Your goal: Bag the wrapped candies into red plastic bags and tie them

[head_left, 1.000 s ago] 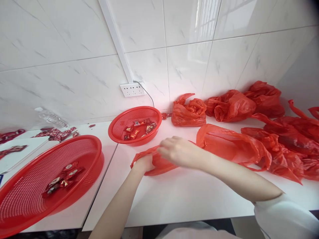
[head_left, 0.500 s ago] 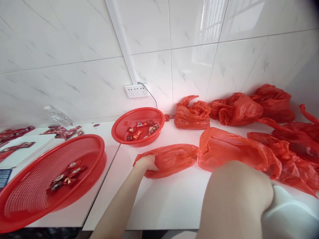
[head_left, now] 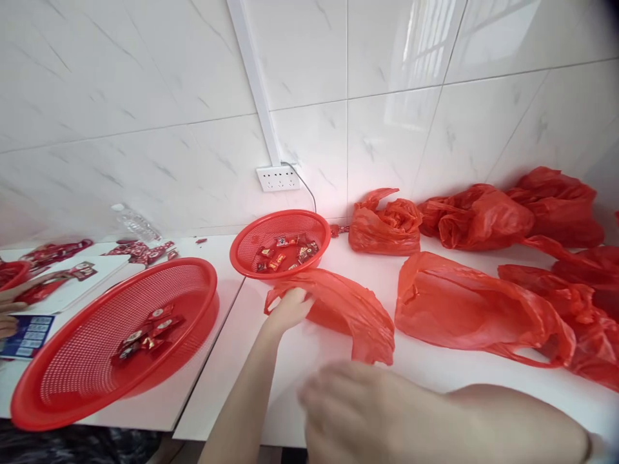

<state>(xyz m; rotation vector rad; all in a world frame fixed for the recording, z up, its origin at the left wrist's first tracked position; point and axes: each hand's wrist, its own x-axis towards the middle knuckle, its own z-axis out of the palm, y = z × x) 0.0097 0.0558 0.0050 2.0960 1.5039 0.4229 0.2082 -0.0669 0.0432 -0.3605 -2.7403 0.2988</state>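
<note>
My left hand [head_left: 290, 308] is closed on the rim of a thin red plastic bag [head_left: 353, 306], with the thumb on the near side. The bag is lifted and its right end droops toward the white table. My right hand [head_left: 345, 409] is nearer to me, below the bag, and smeared by motion; whether its fingers hold anything I cannot make out. Behind the held bag stands a small red plastic basket [head_left: 242, 261] with several wrapped snacks [head_left: 285, 251] in it. To the right lies another red bag [head_left: 449, 306], spread flat with its mouth toward me.
A large red basket [head_left: 206, 293] with a few wrapped packets [head_left: 149, 332] stands left. Several filled red bags [head_left: 384, 229] line the wall, with more at right. A plastic bottle [head_left: 138, 222] lies behind. Another person's hand [head_left: 7, 316] shows at the far left.
My left hand has raised the bag's rim, and the bag's right end has swung toward me. My right arm has drawn back, bringing the hand into view. The camera has turned slightly left.
</note>
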